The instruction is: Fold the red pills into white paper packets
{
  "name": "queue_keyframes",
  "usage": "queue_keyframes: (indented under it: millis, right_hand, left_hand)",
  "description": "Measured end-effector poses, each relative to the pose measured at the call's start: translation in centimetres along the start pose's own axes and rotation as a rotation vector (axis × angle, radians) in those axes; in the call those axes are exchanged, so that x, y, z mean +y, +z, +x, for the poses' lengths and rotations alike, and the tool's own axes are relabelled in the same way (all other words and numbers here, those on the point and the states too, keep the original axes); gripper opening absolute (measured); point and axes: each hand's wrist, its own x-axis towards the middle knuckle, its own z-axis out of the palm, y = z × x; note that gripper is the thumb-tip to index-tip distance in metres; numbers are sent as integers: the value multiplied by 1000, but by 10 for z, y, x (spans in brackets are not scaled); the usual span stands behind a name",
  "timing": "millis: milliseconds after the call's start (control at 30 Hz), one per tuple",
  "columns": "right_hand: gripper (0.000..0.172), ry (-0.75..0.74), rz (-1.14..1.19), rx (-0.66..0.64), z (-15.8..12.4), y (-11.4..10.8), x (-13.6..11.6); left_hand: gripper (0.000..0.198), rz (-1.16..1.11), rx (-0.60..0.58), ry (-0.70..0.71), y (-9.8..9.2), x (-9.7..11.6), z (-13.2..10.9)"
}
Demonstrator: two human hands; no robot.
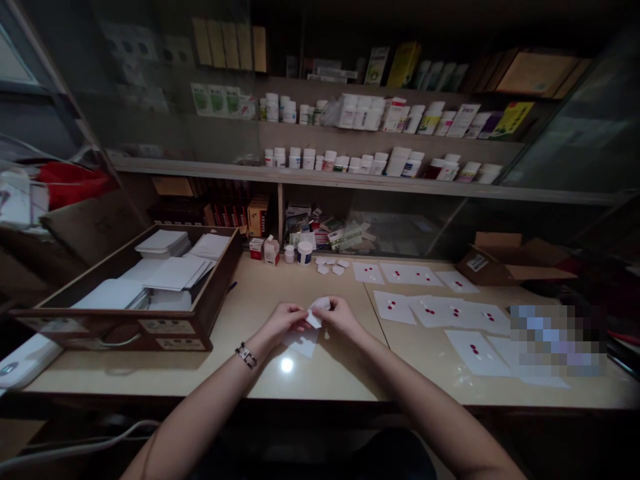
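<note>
At the middle of the counter, my left hand (287,319) and my right hand (341,313) meet around a small piece of white paper (315,317), pinching it between thumbs and fingers. The paper looks partly folded; whether anything lies inside is hidden. Under my left hand a white paper sheet (304,343) lies flat on the counter. Just beyond my hands sit several small folded white paper packets (330,265). To the right, white sheets (395,307) are laid out in rows, each bearing a few red and white pills (391,305).
A wooden drawer (203,307) with stacked white paper stands at left. White bottles (305,253) and small boxes (271,252) line the counter's back. An opened cardboard box (493,263) sits at back right. Shelves (320,175) of medicine bottles rise behind.
</note>
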Motion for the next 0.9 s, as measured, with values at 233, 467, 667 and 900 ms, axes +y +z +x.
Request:
queue_keyframes:
  millis: [233, 467, 667, 900]
  right_hand:
    - [12, -156, -109, -86, -2, 1, -5]
    - [17, -351, -208, -118, -1, -1, -3]
    - [17, -437, -186, -109, 1, -3, 5]
    - [16, -508, -269, -128, -1, -5, 7]
  left_hand:
    - [24, -115, 48, 31, 3, 0, 2]
    - [16, -248, 46, 3, 1, -1, 6]
    - [13, -381, 41, -40, -5, 0, 8]
    - [12, -384, 80, -39, -3, 1, 6]
